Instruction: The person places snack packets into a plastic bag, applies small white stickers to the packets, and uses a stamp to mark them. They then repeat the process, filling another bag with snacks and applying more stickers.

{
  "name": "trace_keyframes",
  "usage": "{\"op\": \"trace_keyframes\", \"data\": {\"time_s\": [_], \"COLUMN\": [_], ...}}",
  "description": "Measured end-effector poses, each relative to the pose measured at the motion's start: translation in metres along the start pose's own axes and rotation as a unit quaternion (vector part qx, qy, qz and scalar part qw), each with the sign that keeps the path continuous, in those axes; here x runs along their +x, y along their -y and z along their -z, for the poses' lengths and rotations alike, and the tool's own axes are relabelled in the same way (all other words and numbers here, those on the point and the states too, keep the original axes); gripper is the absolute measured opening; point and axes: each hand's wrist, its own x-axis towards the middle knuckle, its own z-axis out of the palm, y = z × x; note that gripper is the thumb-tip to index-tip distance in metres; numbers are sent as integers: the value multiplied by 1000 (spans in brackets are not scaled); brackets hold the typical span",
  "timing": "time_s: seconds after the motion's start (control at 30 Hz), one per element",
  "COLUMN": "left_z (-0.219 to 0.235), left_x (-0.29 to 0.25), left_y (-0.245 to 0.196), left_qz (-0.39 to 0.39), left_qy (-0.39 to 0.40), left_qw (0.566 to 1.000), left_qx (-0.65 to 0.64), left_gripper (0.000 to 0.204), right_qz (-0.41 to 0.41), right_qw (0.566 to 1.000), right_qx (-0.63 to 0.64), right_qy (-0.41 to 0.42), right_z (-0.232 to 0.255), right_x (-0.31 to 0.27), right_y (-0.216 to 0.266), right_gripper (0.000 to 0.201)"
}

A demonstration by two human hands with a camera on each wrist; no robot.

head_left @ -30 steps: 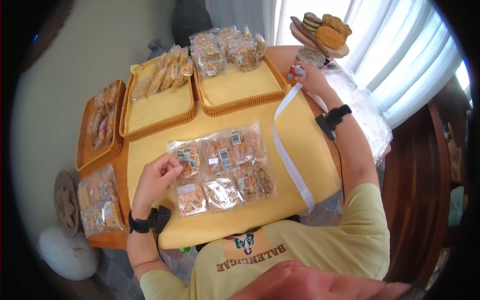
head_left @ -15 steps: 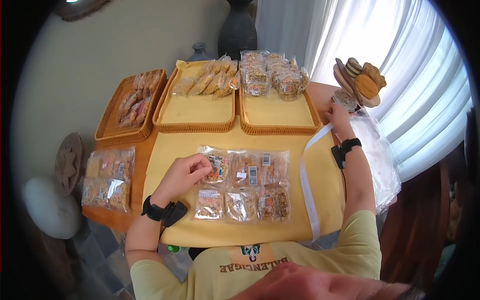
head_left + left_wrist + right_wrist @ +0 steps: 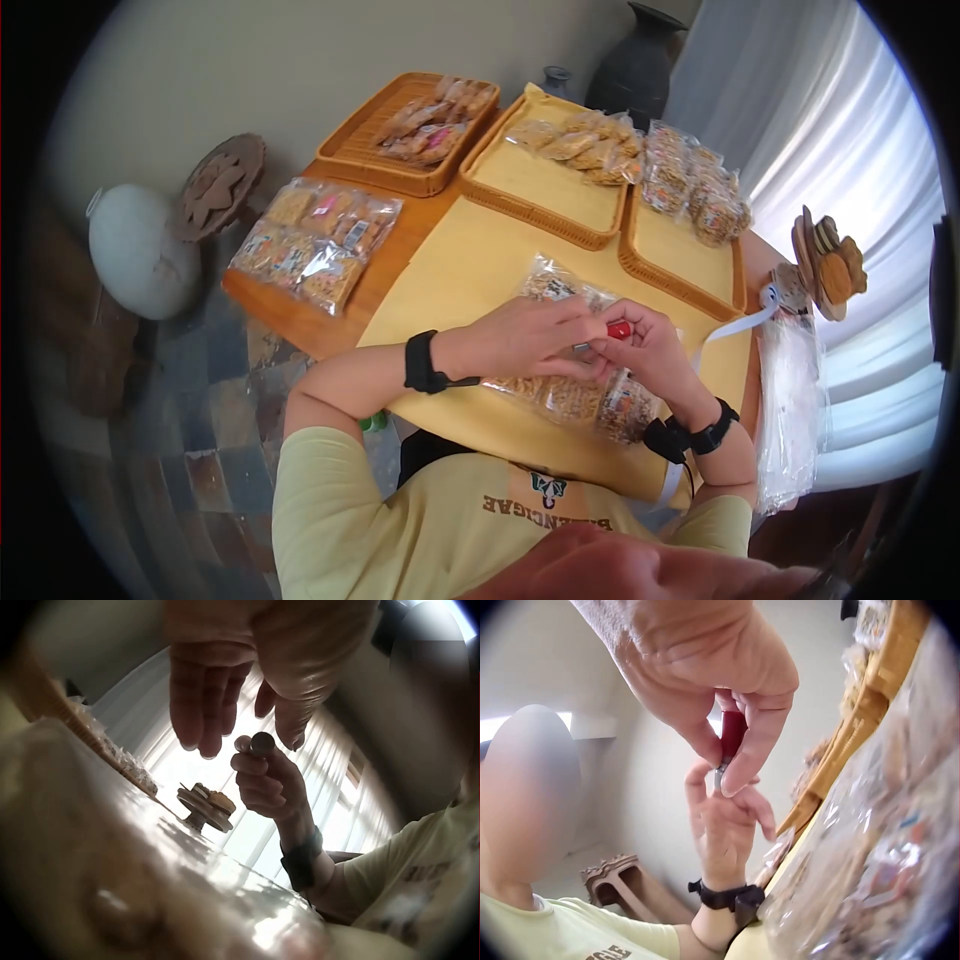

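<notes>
My right hand (image 3: 652,358) pinches a small red tube with a silver end (image 3: 733,735) between thumb and fingers, above the yellow cloth. My left hand (image 3: 525,338) meets it from the other side in the head view. In the left wrist view its fingers (image 3: 212,712) reach loosely toward the tube's round dark end (image 3: 262,743), without curling round it. Below both hands lies a clear multi-pack of wrapped snacks (image 3: 570,400), partly hidden by them.
Wicker baskets with bagged snacks stand at the back: one left (image 3: 375,170), one middle (image 3: 540,217), one right (image 3: 680,285). Another snack pack (image 3: 318,240) lies left. A white strip (image 3: 735,326) runs down the right side, near clear plastic sheets (image 3: 787,420) and a pastry stand (image 3: 818,280).
My right hand has come from the table's far right corner to above the snack pack with the red tube. My left hand has moved in to meet it. The head view has turned left.
</notes>
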Motion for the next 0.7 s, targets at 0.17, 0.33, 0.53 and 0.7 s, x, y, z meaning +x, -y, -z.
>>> {"op": "trace_keyframes", "data": {"time_s": [0.17,0.33,0.53,0.7], "left_z": [0,-5,-13,-3], "left_x": [-4,-9,-8,-2], "left_y": [-5,-2,-4,-12], "left_qz": [-3,-10,55,243], "left_qy": [-41,-50,-66,-43], "left_qw": [998,998,995,945], "left_qx": [53,44,-42,-215], "left_gripper": [31,28,27,16], "right_qz": [0,48,84,187], "right_qw": [999,997,992,971], "right_qx": [47,65,63,-37], "right_qy": [-9,-17,-63,-144], "right_z": [-15,-15,-20,-25], "right_x": [2,-2,-7,-7], "right_y": [3,-4,-11,-15], "right_gripper": [14,12,14,17]}}
